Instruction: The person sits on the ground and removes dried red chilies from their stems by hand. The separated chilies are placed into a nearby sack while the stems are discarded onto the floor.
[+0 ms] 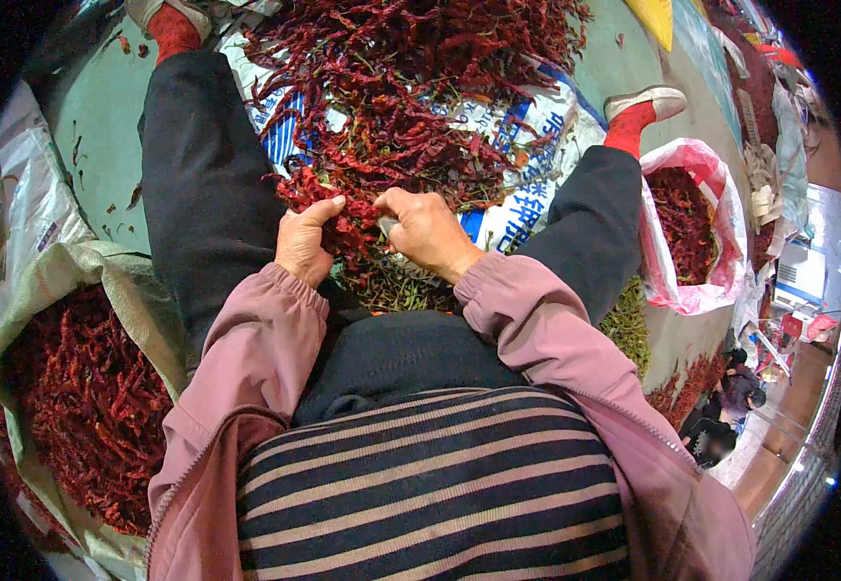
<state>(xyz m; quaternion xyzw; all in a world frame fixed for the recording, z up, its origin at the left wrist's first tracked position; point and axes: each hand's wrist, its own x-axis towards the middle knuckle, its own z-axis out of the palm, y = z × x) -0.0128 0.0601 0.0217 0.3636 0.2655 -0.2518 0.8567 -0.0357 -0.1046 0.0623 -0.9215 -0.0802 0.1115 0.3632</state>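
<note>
My left hand (305,240) grips a bunch of dried red chilies (309,190), thumb on top. Close beside it, my right hand (428,229) is curled around a small grey object (387,224), mostly hidden by the fingers. Its fingertips are at the edge of the same chilies. Beyond both hands, a large heap of dried chilies (420,43) spreads over a white and blue printed woven sack (580,123) lying flat between my legs. Below my hands, in front of my lap, lies a pile of greenish chili stems (406,294).
An open woven sack (119,272) full of dried chilies stands at my left. To the right is a pink and white bag (732,218) holding chilies. More stems (627,327) lie beside my right thigh. Other people (732,399) are at the far right.
</note>
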